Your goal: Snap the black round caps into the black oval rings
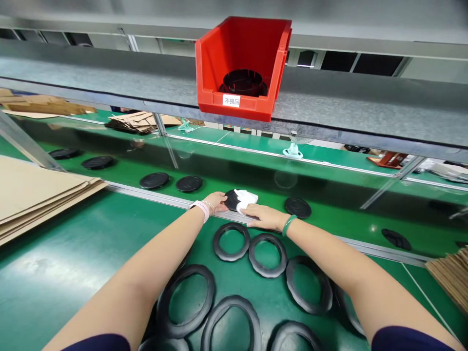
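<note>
I see one camera on the person's head. It looks forward and down over both hands (267, 217), fairly near, the red bin (244, 54) at twelve o'clock.

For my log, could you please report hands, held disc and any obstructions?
Left hand gripping black disc; right hand on white cloth partly covering it. Nothing visibly blocking either.

Your white cloth (249, 197) looks soft and matt, the disc (230, 201) like plastic; your worktop (109, 239) is glossy, the rings (216, 243) rubbery, the storage bin (255, 108) shiny plastic, the cardboard sheets (40, 190) matt, the shelf (109, 70) mottled metal.
</note>
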A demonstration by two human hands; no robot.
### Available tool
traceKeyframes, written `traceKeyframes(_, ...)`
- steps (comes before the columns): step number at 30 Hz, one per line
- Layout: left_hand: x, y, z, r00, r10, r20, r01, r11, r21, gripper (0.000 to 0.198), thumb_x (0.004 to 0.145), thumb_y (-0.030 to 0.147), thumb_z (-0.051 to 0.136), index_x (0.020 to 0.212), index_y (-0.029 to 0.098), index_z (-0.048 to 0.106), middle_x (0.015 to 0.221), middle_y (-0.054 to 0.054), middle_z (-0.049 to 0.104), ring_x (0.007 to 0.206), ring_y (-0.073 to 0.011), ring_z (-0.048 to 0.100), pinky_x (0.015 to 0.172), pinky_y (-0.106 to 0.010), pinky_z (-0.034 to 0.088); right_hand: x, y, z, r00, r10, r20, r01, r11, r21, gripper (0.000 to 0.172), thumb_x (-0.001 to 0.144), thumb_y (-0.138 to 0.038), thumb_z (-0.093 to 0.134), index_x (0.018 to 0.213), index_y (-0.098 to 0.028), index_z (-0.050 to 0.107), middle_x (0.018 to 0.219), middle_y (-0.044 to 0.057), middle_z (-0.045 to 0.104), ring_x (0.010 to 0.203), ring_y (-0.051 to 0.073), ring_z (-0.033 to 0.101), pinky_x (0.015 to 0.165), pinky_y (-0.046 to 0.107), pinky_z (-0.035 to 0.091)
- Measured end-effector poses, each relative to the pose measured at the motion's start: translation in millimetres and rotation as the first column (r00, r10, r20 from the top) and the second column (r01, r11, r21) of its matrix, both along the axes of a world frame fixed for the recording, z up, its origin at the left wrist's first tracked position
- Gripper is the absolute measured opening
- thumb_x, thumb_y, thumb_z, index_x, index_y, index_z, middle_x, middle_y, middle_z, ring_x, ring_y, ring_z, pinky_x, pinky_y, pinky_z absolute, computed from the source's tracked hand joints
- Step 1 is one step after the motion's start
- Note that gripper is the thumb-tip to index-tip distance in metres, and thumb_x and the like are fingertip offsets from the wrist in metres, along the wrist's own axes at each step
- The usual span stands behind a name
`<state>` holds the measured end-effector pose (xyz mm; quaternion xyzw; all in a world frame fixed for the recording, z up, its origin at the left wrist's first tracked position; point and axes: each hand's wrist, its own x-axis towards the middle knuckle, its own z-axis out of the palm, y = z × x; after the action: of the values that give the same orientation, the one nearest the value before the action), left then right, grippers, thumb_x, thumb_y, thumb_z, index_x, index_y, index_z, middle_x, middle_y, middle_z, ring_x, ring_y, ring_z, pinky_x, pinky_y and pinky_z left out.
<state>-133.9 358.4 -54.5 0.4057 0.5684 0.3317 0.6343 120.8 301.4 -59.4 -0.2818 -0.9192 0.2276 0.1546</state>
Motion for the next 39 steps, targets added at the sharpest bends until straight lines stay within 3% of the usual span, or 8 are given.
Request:
traceKeyframes(8,-24,-36,20.4,0.954,-0.023,-0.299,0.053,0.994,0.093,0.031,0.094,0.032,0.063,0.120,0.016,0.061,0.115,-0.008,0.065,0.094,-0.0190,0.066,0.079,-0.037,0.059,51,-9,25.1,0.906,-0.353,-0.234,0.316,0.931,-0.181,0.071,0.103,-0.072,0.031,0.136,-0.018,0.063,0.139,0.011,0.054,0.131,0.034,0.048,0.116,0.053,0.032)
traceKeyframes(11,-43,-66,23.5,0.928,-0.150,-0.340,0.163,0.987,0.010,0.022,0.092,0.028,0.066,0.108,0.014,0.065,0.101,-0.005,0.069,0.083,-0.0157,0.067,0.073,-0.033,0.059,34,-34,50.6,0.874,-0.299,-0.382,0.222,0.947,-0.232,0.056,0.105,-0.065,0.041,0.131,-0.023,0.067,0.136,0.006,0.057,0.130,0.031,0.049,0.116,0.048,0.034)
traceKeyframes(14,-51,-91,22.8,0.912,-0.263,-0.315,0.246,0.965,-0.094,0.021,0.090,0.030,0.067,0.099,0.012,0.068,0.084,-0.005,0.072,0.068,-0.0156,0.069,0.066,-0.031,0.059,-6,-56,64.2,0.897,-0.052,-0.438,-0.004,0.992,-0.127,0.049,0.103,-0.063,0.052,0.126,-0.023,0.070,0.132,0.006,0.061,0.128,0.029,0.049,0.115,0.045,0.035)
traceKeyframes(18,-48,-103,20.5,0.923,-0.287,-0.256,0.264,0.957,-0.123,0.035,0.085,0.047,0.067,0.090,0.013,0.072,0.084,-0.013,0.075,0.062,-0.0220,0.071,0.062,-0.032,0.060,-63,-67,47.6,0.952,0.240,-0.189,-0.239,0.971,0.024,0.059,0.104,-0.065,0.048,0.137,-0.018,0.061,0.139,0.009,0.055,0.134,0.028,0.042,0.118,0.042,0.030)
traceKeyframes(22,-45,-103,19.1,0.939,-0.296,-0.178,0.274,0.952,-0.137,0.046,0.082,0.056,0.067,0.094,0.012,0.071,0.095,-0.017,0.077,0.061,-0.0223,0.071,0.064,-0.034,0.061,-81,-62,23.1,0.966,0.215,0.143,-0.214,0.977,-0.024,0.073,0.102,-0.056,0.061,0.156,-0.016,0.034,0.157,0.012,0.028,0.148,0.030,0.015,0.124,0.046,0.009)
traceKeyframes(25,-44,-104,17.5,0.945,-0.305,-0.118,0.287,0.947,-0.142,0.048,0.080,0.056,0.070,0.097,0.012,0.071,0.095,-0.015,0.076,0.059,-0.0199,0.070,0.065,-0.034,0.061,-74,-58,16.8,0.963,0.198,0.182,-0.187,0.979,-0.076,0.081,0.101,-0.058,0.060,0.160,-0.015,0.023,0.161,0.011,0.014,0.149,0.030,0.005,0.125,0.045,0.004)
traceKeyframes(32,-36,-109,17.3,0.943,-0.332,-0.018,0.326,0.934,-0.148,0.032,0.072,0.037,0.083,0.087,0.014,0.067,0.074,-0.006,0.073,0.060,-0.0169,0.069,0.072,-0.032,0.060,-40,-54,15.8,0.983,0.091,0.162,-0.052,0.972,-0.231,0.090,0.100,-0.068,0.053,0.161,-0.013,0.016,0.162,0.012,0.007,0.149,0.032,0.006,0.125,0.045,0.010)
traceKeyframes(39,-45,-111,22.5,0.971,-0.237,0.030,0.239,0.958,-0.159,0.027,0.087,0.041,0.067,0.096,0.016,0.062,0.072,-0.005,0.070,0.064,-0.0245,0.073,0.071,-0.040,0.062,-14,-75,19.1,0.979,0.035,0.201,0.014,0.971,-0.238,0.091,0.100,-0.072,0.047,0.162,-0.015,0.011,0.162,0.009,0.003,0.149,0.031,0.005,0.125,0.046,0.009)
